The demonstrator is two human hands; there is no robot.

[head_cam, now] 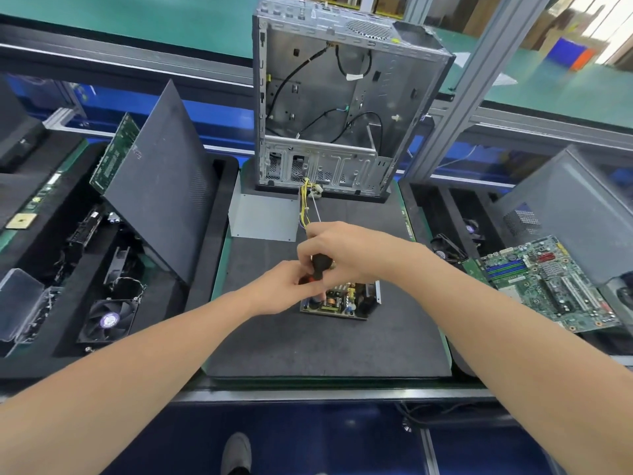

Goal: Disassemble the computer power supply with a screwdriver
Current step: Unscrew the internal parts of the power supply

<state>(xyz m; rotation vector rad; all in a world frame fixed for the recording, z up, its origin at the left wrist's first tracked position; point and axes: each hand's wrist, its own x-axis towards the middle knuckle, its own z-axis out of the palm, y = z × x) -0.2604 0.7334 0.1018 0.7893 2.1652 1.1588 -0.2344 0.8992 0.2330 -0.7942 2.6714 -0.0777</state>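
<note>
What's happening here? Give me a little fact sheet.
Worker: a person, two bare hands
Right hand: grips black-and-red-handled screwdriver
Left hand: at the handle's red end; grip unclear
Workpiece: exposed power supply circuit board with copper coils
Surface: dark grey foam mat
Behind: open grey metal computer case, upright

Both bare forearms reach forward, meeting in the middle. The right hand point(342, 248), knuckles up, wraps the screwdriver point(321, 267) handle. The left hand point(286, 286) sits just below, fingertips pinching its lower end.
</note>
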